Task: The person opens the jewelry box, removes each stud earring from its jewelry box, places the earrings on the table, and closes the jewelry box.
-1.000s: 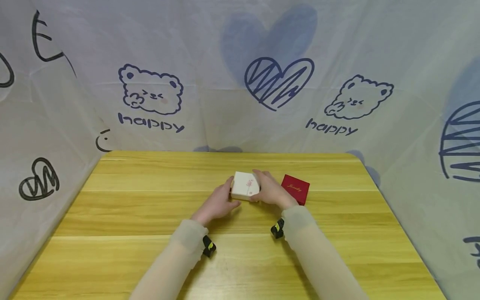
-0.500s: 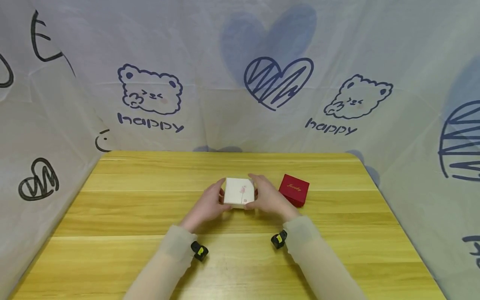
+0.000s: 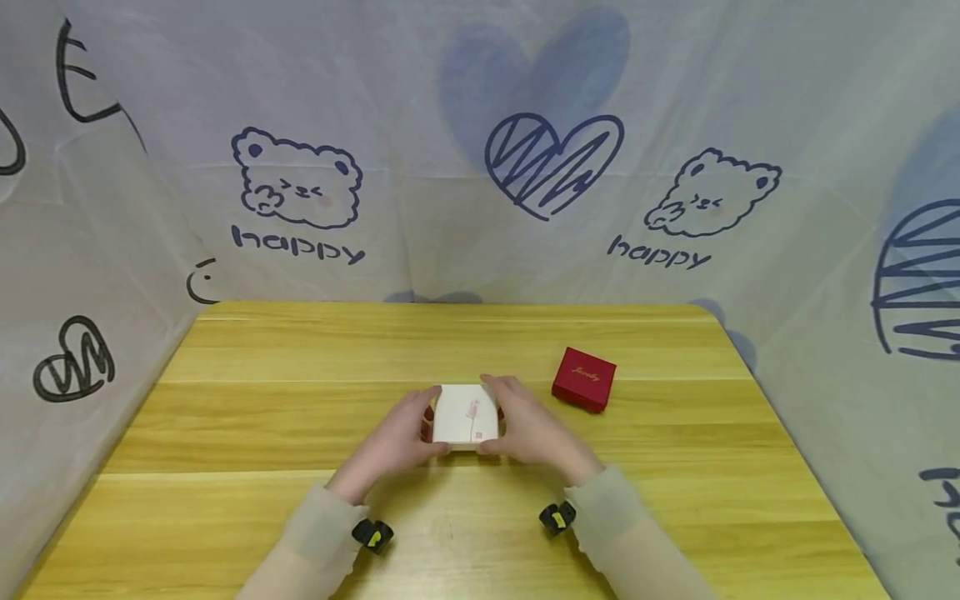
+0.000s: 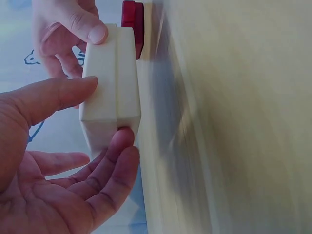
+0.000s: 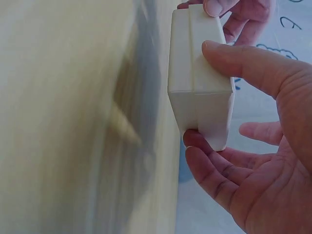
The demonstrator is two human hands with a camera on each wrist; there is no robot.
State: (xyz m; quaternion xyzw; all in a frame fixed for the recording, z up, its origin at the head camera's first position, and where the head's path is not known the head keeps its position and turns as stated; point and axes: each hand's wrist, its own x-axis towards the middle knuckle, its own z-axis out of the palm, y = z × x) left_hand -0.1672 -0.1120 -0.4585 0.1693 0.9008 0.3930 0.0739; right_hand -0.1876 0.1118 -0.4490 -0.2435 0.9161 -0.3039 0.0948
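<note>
A small white lidded box (image 3: 459, 413) with a pink flower print on top is held between both hands, lifted off the table in the wrist views. My left hand (image 3: 401, 433) grips its left side, thumb on the near face and fingertips at the side and underneath. On the opposite side my right hand (image 3: 528, 427) grips it the same way. A seam between lid and base runs round the white box (image 4: 109, 78) in the left wrist view, and the lid is on. Right of the hands a red box (image 3: 584, 380) with gold lettering lies on the table.
The wooden table (image 3: 285, 350) has light yellow grain. A white cloth (image 3: 435, 233) printed with bears, hearts and "happy" hangs behind it and along both sides.
Both hands have brought the white box nearer to the person and slightly left, away from the red box. The left hand has closed in on its left side. The red box stays put.
</note>
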